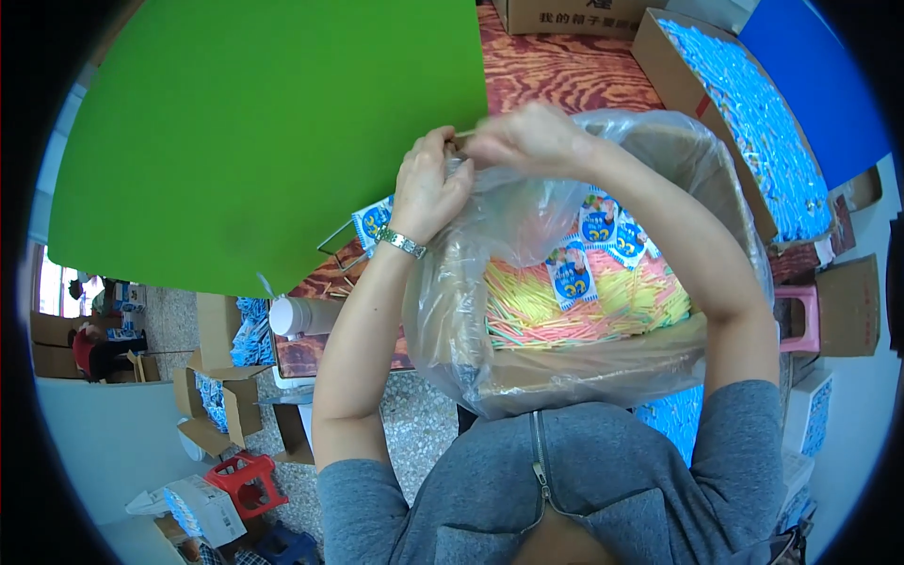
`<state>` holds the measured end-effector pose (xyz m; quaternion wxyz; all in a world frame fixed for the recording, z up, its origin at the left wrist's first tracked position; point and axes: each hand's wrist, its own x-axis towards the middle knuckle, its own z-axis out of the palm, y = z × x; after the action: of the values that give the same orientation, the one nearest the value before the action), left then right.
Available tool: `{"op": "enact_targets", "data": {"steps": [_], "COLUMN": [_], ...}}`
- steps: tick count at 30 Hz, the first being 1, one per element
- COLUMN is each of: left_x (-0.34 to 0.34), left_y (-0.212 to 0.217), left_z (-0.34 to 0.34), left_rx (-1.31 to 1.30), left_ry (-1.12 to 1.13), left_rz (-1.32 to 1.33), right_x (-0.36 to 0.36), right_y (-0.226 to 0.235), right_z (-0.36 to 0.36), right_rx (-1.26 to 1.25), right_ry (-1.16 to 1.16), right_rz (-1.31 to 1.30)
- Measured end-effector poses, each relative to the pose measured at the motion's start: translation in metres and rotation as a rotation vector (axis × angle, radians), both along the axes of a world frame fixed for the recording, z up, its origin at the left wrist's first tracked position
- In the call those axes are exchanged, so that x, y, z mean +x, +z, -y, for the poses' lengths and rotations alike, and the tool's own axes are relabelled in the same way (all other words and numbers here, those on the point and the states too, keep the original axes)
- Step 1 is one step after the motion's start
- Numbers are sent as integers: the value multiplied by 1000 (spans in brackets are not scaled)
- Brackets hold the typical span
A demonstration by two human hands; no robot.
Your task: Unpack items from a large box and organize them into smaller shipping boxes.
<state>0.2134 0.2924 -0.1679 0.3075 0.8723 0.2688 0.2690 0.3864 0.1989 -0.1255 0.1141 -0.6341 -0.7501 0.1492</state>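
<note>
Left hand (pixel 428 188) and right hand (pixel 523 139) pinching rim of clear plastic bag (pixel 490 235) lining brown cardboard box (pixel 603 363) of colourful thin sticks (pixel 565 306).

Packing workshop: sachet-filled cartons (pixel 753 104) everywhere.

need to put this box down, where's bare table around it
Bare wood-grain table shows beyond both hands, between the green board and the carton of blue packets. Nearer, the plastic-lined box of coloured sticks and the white bottle crowd the edge.
</note>
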Motion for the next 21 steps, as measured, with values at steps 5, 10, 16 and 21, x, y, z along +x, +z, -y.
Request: {"op": "enact_targets", "data": {"steps": [5,10,16,21], "left_x": [9,6,7,7], "left_y": [-16,-14,-13,-14], "left_z": [5,5,5,4], "left_rx": [71,-46,-48,-61], "left_ry": [62,69,73,115], "left_rz": [48,40,55,36], "right_x": [-7,-11,-8,-6], "right_y": [-38,-63,-63,-20], "right_z": [-32,-33,-37,-44], "right_rx": [477,537,478,-46], "right_ry": [-225,-199,-253,-225], "right_rz": [290,230,250,189]}}
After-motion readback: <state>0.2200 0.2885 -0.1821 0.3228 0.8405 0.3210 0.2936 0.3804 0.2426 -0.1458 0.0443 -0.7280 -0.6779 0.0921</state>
